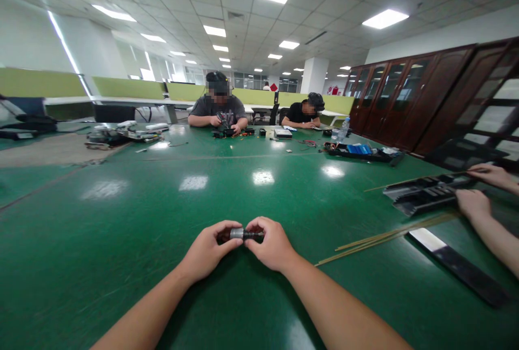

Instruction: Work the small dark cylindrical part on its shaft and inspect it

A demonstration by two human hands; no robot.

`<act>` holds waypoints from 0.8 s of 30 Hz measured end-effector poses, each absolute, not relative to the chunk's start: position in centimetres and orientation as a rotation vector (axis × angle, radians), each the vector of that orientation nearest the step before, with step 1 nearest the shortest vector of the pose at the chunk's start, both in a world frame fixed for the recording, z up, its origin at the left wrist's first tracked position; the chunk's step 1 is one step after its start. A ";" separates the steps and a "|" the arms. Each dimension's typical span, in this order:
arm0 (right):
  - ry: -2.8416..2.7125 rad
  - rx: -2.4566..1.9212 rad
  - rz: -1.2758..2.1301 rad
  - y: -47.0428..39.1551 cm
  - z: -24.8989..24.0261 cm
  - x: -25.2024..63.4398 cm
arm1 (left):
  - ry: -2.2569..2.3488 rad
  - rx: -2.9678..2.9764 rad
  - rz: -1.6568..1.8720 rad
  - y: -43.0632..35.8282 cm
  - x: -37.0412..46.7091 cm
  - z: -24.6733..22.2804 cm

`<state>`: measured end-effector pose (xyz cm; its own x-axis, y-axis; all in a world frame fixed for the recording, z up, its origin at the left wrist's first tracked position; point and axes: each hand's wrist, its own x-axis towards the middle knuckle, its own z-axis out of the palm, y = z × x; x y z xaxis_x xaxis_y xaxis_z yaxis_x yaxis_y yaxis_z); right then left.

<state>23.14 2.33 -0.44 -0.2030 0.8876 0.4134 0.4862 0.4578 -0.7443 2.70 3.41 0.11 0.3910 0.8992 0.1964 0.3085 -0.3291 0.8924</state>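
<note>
Between my two hands lies a small cylindrical metal part (pixel 237 233), silver at its left end and dark and narrower toward the right. Its exact kind is not clear. The fingers and thumb of my left hand (pixel 208 247) close around the silver end. My right hand (pixel 272 243) pinches the thin dark end, and its fingers hide some of it. The part is held lengthwise from left to right, just above the green table (pixel 154 215).
Several thin brass-coloured rods (pixel 377 238) and a black and white flat bar (pixel 458 266) lie to the right. Beyond them, another person's hands (pixel 474 204) work at black metal channels (pixel 425 190). Across the table sit two people, a parts tray (pixel 357 151) and a water bottle (pixel 344 128).
</note>
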 end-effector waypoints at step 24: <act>-1.806 -1.197 0.719 2.5 -0.4 23.3 | 1.070 1.815 0.978 3.4 2.7 -0.6</act>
<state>23.26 2.45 -0.40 -0.1987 0.9242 0.3261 0.4471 0.3816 -0.8090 2.67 3.44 -0.60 0.3444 0.9133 0.2174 0.2978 -0.3259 0.8973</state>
